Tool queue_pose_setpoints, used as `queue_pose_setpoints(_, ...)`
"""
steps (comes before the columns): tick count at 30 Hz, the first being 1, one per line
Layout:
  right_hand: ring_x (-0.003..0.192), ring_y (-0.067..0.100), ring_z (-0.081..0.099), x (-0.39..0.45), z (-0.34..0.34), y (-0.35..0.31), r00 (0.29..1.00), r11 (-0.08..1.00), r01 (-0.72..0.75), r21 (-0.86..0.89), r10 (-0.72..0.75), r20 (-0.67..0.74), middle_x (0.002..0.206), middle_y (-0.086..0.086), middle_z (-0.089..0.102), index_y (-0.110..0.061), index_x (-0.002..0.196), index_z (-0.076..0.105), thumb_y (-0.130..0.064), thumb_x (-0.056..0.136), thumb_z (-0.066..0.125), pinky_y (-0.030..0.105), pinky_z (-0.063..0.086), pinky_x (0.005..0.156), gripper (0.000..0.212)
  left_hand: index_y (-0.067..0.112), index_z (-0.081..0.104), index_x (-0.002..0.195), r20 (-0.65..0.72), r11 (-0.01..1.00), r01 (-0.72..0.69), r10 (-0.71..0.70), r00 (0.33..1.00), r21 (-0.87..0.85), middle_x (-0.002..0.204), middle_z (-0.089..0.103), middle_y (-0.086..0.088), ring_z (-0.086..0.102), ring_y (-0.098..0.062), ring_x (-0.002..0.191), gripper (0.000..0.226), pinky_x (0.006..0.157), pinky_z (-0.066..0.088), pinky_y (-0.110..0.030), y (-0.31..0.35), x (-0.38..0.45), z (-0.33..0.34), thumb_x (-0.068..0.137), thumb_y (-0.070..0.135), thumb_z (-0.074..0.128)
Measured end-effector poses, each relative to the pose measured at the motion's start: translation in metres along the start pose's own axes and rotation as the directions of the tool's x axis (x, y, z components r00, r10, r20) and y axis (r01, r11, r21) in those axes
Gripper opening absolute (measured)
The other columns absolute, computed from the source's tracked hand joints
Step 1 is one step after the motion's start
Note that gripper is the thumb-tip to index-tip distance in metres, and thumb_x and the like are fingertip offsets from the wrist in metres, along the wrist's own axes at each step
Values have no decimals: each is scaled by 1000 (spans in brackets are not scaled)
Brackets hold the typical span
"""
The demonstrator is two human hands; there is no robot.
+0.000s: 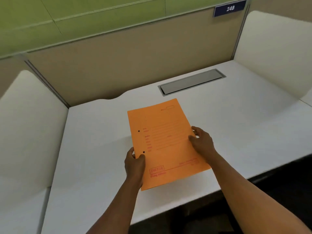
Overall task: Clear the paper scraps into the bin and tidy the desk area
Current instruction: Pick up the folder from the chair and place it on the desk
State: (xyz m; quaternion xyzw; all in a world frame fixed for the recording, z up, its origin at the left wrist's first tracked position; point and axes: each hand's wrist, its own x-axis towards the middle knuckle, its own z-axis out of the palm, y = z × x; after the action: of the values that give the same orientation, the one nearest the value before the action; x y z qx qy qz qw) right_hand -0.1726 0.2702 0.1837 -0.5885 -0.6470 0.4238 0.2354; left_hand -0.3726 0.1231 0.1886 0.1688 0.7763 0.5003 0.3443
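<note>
The left panel point(28, 119) of the booth is white and bare, and the desk point(94, 149) beside it carries no visible paper scraps. The left hand point(135, 163) pinches the left edge of the folder point(166, 144), thumb on top near the lower punch hole, fingers hidden underneath. The folder is orange, printed in red, and is held over the middle of the desk, slightly tilted; whether its underside touches the surface cannot be told. The right hand point(201, 141) clamps the right edge, thumb on the face and fingers curled behind. Behind the folder, the cable hatch point(191, 81) sits closed in the desk, and a number plate point(230, 8) reading 248 is fixed to the rear divider point(135, 65). The desk to the right is also free of scraps. No bin is in view. Judgement: the scrap clearing appears complete as far as this view shows; the remaining work is to place the folder squarely, or remove it, to finish the tidying
</note>
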Motion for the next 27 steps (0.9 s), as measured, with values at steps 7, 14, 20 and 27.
queue_pose_setpoints(7,128,33,49,104,38,-36,986,999,-9,-38,15,165,144,10,49,-16,150,31,-28,96,53,47,39,106,60,16,56,129,-108,997,36,-28,994,73,119,65,-9,62,-31,106,39,93,51,-53,47,98,21,90,12,54)
queue_pose_setpoints(14,130,33,47,205,74,-64,967,994,24,-104,3,254,146,11,46,-14,152,22,-31,94,57,45,39,104,69,16,52,134,-142,984,57,-33,989,167,128,61,-11,58,-33,112,42,97,48,-54,68,200,42,92,17,55)
queue_pose_setpoints(20,125,32,50,271,113,-57,949,985,50,-166,5,316,141,12,49,-11,148,28,-31,89,64,45,43,103,73,15,30,151,-172,941,139,-88,981,308,147,46,-13,47,-35,130,66,104,40,-50,56,277,61,93,25,59)
queue_pose_setpoints(27,140,32,29,295,148,-22,943,884,222,-411,-89,320,159,10,19,-14,151,21,-49,88,59,49,34,108,81,13,34,149,-108,849,20,44,993,528,141,44,-16,45,-33,129,69,103,40,-43,28,319,74,89,25,65)
